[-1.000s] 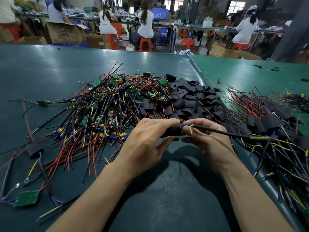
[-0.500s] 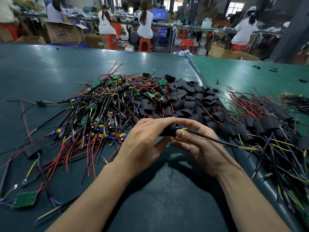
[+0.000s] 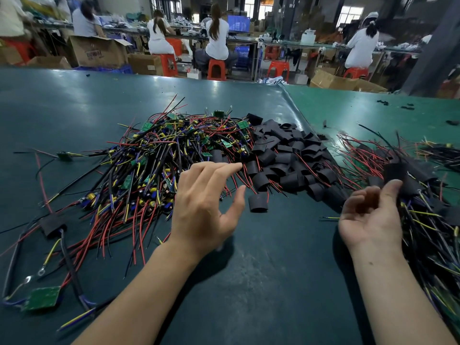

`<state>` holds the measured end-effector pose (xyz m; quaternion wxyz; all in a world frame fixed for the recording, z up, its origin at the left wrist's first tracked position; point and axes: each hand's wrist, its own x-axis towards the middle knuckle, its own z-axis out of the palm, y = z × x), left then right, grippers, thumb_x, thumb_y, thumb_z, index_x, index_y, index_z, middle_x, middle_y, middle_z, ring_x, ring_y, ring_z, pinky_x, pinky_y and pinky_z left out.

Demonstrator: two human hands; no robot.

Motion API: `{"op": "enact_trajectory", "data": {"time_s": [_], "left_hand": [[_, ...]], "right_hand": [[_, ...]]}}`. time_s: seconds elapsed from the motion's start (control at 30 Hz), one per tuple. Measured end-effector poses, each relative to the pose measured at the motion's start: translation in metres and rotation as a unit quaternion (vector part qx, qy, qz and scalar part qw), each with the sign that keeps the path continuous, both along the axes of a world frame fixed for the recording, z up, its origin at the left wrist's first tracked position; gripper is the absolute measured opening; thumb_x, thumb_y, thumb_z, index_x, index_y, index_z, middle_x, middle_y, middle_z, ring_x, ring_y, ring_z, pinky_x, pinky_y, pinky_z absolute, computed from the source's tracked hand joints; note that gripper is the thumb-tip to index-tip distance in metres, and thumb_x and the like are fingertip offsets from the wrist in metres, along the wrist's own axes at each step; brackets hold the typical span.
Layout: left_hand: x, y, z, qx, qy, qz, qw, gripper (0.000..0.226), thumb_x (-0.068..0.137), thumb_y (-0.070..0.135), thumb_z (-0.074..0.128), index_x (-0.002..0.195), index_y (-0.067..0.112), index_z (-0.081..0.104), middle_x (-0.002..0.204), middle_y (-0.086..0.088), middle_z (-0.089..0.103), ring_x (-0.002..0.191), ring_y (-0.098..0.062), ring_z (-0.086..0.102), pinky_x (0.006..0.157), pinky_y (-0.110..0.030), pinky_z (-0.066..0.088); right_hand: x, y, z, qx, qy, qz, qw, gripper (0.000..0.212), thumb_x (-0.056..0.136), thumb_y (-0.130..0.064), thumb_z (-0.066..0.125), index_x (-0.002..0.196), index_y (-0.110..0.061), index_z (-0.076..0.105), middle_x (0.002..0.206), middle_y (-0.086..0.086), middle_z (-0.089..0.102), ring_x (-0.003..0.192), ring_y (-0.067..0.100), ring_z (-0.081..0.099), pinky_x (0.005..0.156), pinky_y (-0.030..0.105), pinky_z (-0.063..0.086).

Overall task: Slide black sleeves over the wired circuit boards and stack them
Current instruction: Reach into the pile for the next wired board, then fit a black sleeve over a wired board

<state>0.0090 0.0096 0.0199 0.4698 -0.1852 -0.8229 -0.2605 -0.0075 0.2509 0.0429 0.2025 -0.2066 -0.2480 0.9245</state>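
A tangle of wired circuit boards (image 3: 159, 165) with red, black and yellow leads covers the left middle of the mat. A heap of black sleeves (image 3: 286, 155) lies just right of it, and one loose sleeve (image 3: 258, 203) sits nearest me. My left hand (image 3: 206, 202) hovers open above the mat, fingers spread toward the sleeves, holding nothing. My right hand (image 3: 371, 215) is palm-up and relaxed at the edge of the stack of sleeved boards (image 3: 410, 185) on the right, empty.
A dark green mat (image 3: 261, 282) covers the table, with a lighter green table (image 3: 373, 113) beyond its right edge. A bare green board (image 3: 42, 298) with wires lies at the near left. People sit on red stools at benches far behind.
Both hands had held one sleeved board between them. That board is gone from my hands; the right hand moved right to the stack and opened, and the left hand opened toward the sleeves.
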Motion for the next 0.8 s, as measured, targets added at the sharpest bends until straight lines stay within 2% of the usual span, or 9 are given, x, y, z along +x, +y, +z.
{"op": "enact_trajectory", "data": {"time_s": [0.1, 0.23, 0.33, 0.43, 0.53, 0.63, 0.8], "left_hand": [[-0.003, -0.004, -0.001, -0.01, -0.034, 0.064, 0.997, 0.023, 0.085, 0.025, 0.068, 0.104, 0.013, 0.072, 0.102, 0.0, 0.069, 0.097, -0.026, 0.06, 0.085, -0.039, 0.044], [-0.006, -0.016, -0.003, -0.035, -0.137, 0.201, 0.969, 0.02, 0.083, 0.03, 0.069, 0.098, 0.017, 0.072, 0.103, -0.003, 0.066, 0.099, -0.031, 0.055, 0.08, -0.042, 0.039], [-0.006, -0.022, -0.004, -0.043, -0.227, 0.272, 0.934, 0.025, 0.083, 0.035, 0.068, 0.101, 0.017, 0.07, 0.108, -0.007, 0.061, 0.103, -0.033, 0.05, 0.083, -0.044, 0.038], [-0.007, -0.022, -0.005, -0.051, -0.282, 0.294, 0.912, 0.032, 0.087, 0.037, 0.064, 0.11, 0.015, 0.067, 0.116, -0.009, 0.057, 0.11, -0.033, 0.046, 0.088, -0.045, 0.039], [-0.008, -0.024, -0.005, -0.016, -0.287, 0.282, 0.915, 0.03, 0.089, 0.026, 0.063, 0.115, 0.01, 0.065, 0.12, -0.012, 0.054, 0.112, -0.033, 0.044, 0.092, -0.043, 0.039], [-0.009, -0.027, -0.003, 0.023, -0.279, 0.274, 0.92, 0.033, 0.087, 0.015, 0.066, 0.12, 0.008, 0.063, 0.121, -0.013, 0.053, 0.108, -0.034, 0.046, 0.09, -0.04, 0.04], [-0.011, -0.041, 0.0, 0.04, -0.285, 0.315, 0.904, 0.035, 0.089, 0.023, 0.067, 0.12, 0.007, 0.061, 0.118, -0.018, 0.053, 0.107, -0.038, 0.048, 0.091, -0.044, 0.039]], "right_hand": [[-0.003, -0.001, -0.006, 0.049, -0.032, 0.018, 0.998, 0.038, 0.093, -0.054, 0.056, 0.077, -0.02, 0.059, 0.059, -0.01, 0.065, 0.053, 0.002, 0.06, 0.048, 0.012, 0.045], [-0.009, -0.01, -0.011, 0.113, -0.049, 0.05, 0.991, 0.031, 0.098, -0.042, 0.055, 0.079, -0.018, 0.063, 0.058, -0.008, 0.065, 0.054, 0.005, 0.057, 0.046, 0.013, 0.044], [-0.007, -0.016, -0.011, 0.083, -0.028, 0.133, 0.987, 0.045, 0.097, -0.049, 0.05, 0.077, -0.013, 0.067, 0.06, -0.003, 0.066, 0.05, 0.008, 0.058, 0.044, 0.013, 0.043], [-0.005, -0.024, -0.011, 0.034, 0.005, 0.207, 0.978, 0.059, 0.093, -0.059, 0.048, 0.071, -0.011, 0.074, 0.066, 0.0, 0.069, 0.051, 0.01, 0.061, 0.044, 0.014, 0.045], [-0.003, -0.032, -0.012, 0.072, 0.012, 0.261, 0.963, 0.054, 0.09, -0.054, 0.053, 0.069, -0.012, 0.077, 0.07, 0.001, 0.071, 0.054, 0.012, 0.063, 0.045, 0.015, 0.045], [-0.003, -0.034, -0.011, 0.109, 0.01, 0.276, 0.955, 0.043, 0.09, -0.045, 0.057, 0.071, -0.012, 0.078, 0.07, 0.001, 0.07, 0.053, 0.012, 0.061, 0.044, 0.016, 0.044], [-0.003, -0.034, -0.014, 0.147, 0.007, 0.27, 0.952, 0.032, 0.093, -0.035, 0.056, 0.079, -0.014, 0.076, 0.071, 0.0, 0.068, 0.055, 0.012, 0.058, 0.043, 0.018, 0.043]]}}
